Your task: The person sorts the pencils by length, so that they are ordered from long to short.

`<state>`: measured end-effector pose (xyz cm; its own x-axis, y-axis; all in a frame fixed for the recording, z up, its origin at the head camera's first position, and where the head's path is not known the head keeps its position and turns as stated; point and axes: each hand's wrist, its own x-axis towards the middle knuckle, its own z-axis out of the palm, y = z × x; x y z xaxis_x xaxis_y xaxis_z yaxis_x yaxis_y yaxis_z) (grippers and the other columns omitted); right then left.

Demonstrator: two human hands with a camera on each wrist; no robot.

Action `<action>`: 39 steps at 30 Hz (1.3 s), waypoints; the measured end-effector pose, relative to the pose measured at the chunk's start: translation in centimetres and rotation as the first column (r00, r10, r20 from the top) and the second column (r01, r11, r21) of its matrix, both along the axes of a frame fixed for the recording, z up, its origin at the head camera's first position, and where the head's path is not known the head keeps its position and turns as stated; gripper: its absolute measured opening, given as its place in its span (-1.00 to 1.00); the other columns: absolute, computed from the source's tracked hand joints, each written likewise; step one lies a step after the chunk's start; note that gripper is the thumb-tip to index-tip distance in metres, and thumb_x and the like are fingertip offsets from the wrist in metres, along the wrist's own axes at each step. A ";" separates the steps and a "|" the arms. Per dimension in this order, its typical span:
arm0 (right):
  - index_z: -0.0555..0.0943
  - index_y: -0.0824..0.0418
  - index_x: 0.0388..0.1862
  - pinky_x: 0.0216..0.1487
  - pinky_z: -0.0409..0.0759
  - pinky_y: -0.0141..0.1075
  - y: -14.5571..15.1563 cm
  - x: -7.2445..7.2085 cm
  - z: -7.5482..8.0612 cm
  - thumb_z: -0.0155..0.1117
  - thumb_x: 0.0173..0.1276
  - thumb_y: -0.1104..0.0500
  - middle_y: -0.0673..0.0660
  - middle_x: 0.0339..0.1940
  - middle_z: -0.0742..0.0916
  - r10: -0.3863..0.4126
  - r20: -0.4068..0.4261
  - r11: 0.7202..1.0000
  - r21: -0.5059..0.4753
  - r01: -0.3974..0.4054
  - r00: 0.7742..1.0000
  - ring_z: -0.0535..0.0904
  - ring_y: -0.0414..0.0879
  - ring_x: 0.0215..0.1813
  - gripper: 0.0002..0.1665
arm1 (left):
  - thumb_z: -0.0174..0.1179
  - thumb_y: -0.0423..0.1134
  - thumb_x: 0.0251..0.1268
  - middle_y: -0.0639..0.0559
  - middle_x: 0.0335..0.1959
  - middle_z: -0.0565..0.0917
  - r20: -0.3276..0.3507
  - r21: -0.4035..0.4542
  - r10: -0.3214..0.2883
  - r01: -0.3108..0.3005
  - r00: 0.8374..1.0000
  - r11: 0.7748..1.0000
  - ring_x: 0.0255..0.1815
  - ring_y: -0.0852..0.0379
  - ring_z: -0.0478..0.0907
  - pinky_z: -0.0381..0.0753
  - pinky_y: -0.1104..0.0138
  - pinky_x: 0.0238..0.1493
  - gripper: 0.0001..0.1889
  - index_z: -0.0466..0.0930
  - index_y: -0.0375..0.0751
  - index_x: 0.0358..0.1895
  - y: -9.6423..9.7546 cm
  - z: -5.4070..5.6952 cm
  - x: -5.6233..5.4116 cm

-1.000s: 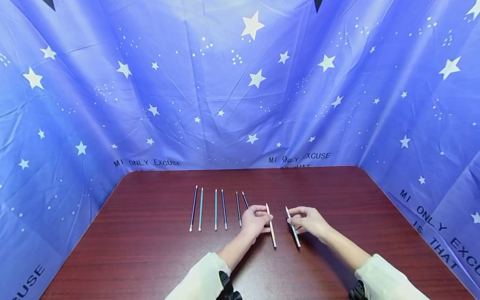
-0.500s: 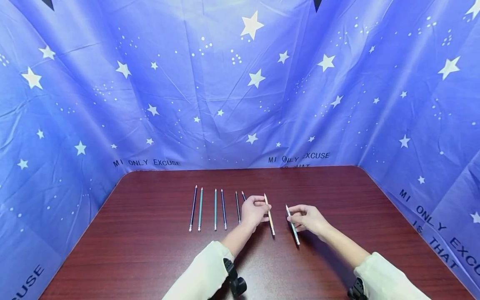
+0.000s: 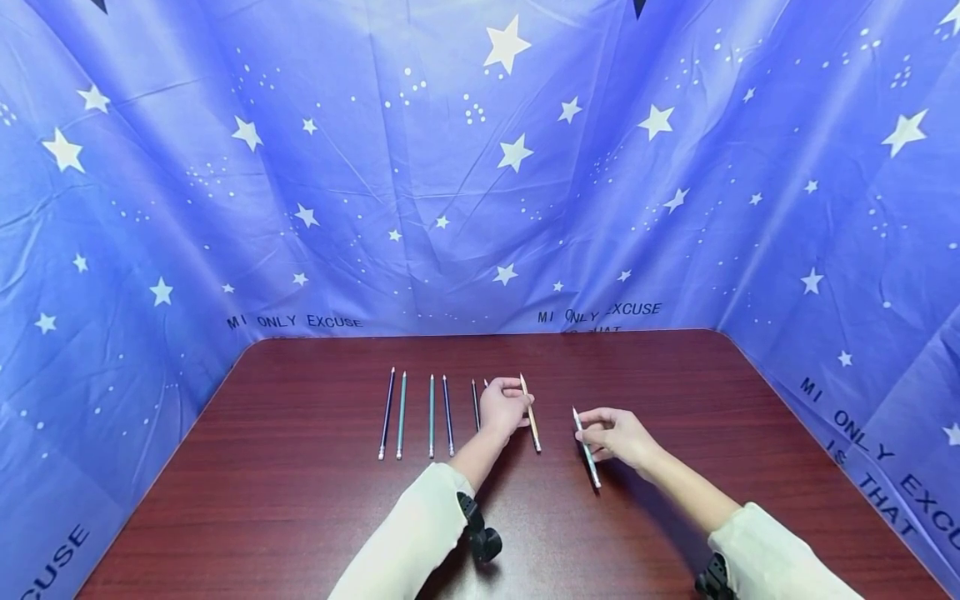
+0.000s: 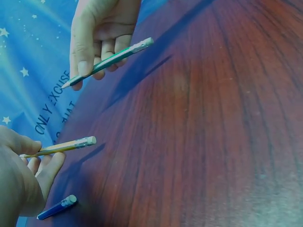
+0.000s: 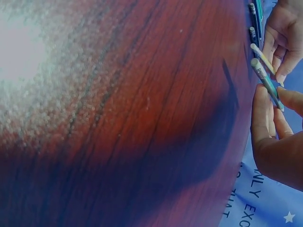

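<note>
My left hand pinches a yellow pencil between thumb and fingers, its point away from me and its eraser end toward me. In the left wrist view the yellow pencil is held above the table, with a shadow below it. To the right, my right hand pinches a green pencil that looks pale in the head view. In the right wrist view this green pencil shows a white eraser. Just left of my left hand lie two dark pencils, one a dark pencil, the other mostly hidden by the hand.
Farther left on the brown table lie two pairs of pencils: a dark blue pencil beside a teal pencil, then another teal pencil beside a blue pencil. A blue star-printed curtain surrounds the table's back and sides.
My left hand has moved forward and slightly left with the yellow pencil, covering more of the dark pencils beside it. The right hand has barely moved and still holds the green pencil.
</note>
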<state>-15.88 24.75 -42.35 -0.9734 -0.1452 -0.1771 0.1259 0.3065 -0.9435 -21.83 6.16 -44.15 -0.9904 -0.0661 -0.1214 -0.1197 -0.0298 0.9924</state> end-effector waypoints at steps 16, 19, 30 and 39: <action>0.39 0.59 0.11 -0.39 0.69 -0.36 -0.1 -0.2 0.0 0.25 0.20 0.33 0.07 -0.38 0.72 -0.005 -0.001 1.000 -0.010 0.005 1.000 0.55 -0.20 -0.47 -0.46 | 0.23 -0.47 0.06 -0.04 -0.37 0.63 0.000 -0.124 0.030 -0.029 1.000 0.992 -0.43 0.13 0.63 0.67 0.34 -0.62 -0.71 0.52 -0.25 -0.10 0.1 -0.2 -1.0; 0.39 0.58 0.12 -0.38 0.70 -0.35 -0.2 -0.4 0.0 0.26 0.19 0.32 0.03 -0.41 0.71 -0.009 0.002 1.000 -0.018 0.009 1.000 0.55 -0.20 -0.47 -0.45 | 0.25 -0.45 0.06 -0.04 -0.37 0.63 -0.002 -0.158 0.034 -0.034 0.999 0.987 -0.45 0.16 0.61 0.66 0.35 -0.65 -0.71 0.54 -0.23 -0.10 0.0 -0.2 -1.1; 0.38 0.58 0.13 -0.37 0.70 -0.35 -0.4 -0.6 0.1 0.26 0.19 0.32 0.01 -0.42 0.69 -0.018 0.010 1.000 -0.022 0.018 1.000 0.55 -0.20 -0.47 -0.44 | 0.23 -0.44 0.10 -0.04 -0.38 0.61 -0.018 -0.193 0.017 -0.020 1.000 0.981 -0.46 0.19 0.59 0.65 0.38 -0.67 -0.70 0.53 -0.25 -0.06 -0.6 -0.4 -1.6; 0.38 0.59 0.13 -0.38 0.69 -0.36 -0.3 -0.5 0.3 0.26 0.20 0.33 -0.01 -0.44 0.69 -0.023 0.015 0.999 -0.029 0.024 1.000 0.55 -0.21 -0.48 -0.44 | 0.21 -0.43 0.13 -0.04 -0.40 0.60 -0.034 -0.242 0.014 -0.022 0.999 0.970 -0.52 0.20 0.57 0.63 0.40 -0.70 -0.72 0.53 -0.31 -0.05 -0.8 -1.1 -1.9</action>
<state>-16.38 24.43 -42.06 -0.9739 -0.1275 -0.1877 0.1470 0.2760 -0.9499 -23.75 5.32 -45.22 -0.9918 -0.1075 -0.0685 -0.0900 0.2098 0.9736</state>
